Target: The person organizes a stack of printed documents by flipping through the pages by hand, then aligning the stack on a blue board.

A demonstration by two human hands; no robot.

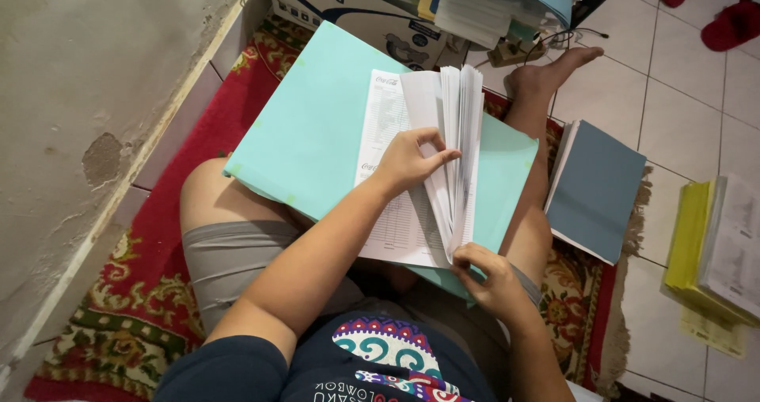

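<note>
A thick stack of white printed sheets (pixel 455 125) lies inside an open light-green folder (pixel 313 129) resting on my lap. My left hand (pixel 412 160) presses on the pages, with its fingers holding a fan of sheets upright. My right hand (pixel 487 271) pinches the near bottom corner of the same stack. The top flat sheet shows a printed table.
A closed grey-blue book (pixel 598 188) lies on the red patterned rug (pixel 170 204) by my right knee. A yellow folder with papers (pixel 712 251) sits on the tiled floor at right. A cardboard box (pixel 348 10) and stacked papers (pixel 491 6) stand ahead. A wall runs along the left. Red slippers (pixel 732 22) lie far right.
</note>
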